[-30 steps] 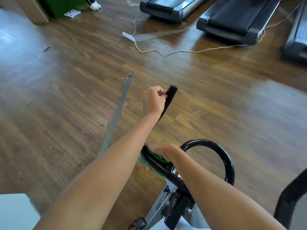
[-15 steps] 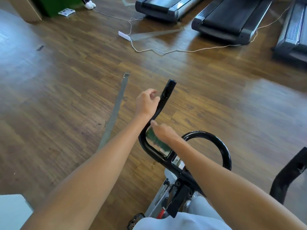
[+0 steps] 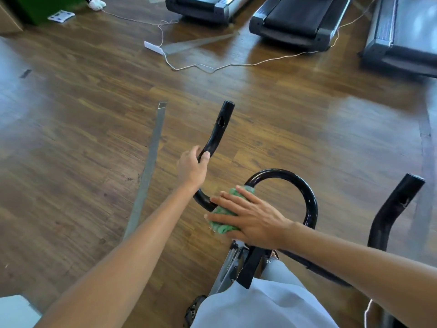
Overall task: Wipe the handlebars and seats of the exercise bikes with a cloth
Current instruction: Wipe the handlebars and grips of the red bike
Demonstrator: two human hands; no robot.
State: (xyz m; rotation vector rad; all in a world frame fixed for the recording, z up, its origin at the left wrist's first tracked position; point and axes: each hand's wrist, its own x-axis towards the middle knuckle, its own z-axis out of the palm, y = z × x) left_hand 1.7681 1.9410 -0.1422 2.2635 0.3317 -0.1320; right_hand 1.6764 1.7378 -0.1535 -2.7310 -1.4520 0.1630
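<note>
A black exercise-bike handlebar rises from the lower middle, with a curved loop to its right and a second black bar end further right. My left hand grips the left bar below its upturned tip. My right hand lies flat, fingers straight, and presses a green cloth onto the bar's lower bend near the stem. The seat is out of sight.
Three treadmills stand along the far edge. A white cable and a power strip lie on the wooden floor. A grey metal strip runs along the floor left of the bike. A white object sits at bottom left.
My left hand has slid down from the bar's tip to its middle. My right hand with the cloth has gone from the left bend up the bar and back down, and now lies flat.
</note>
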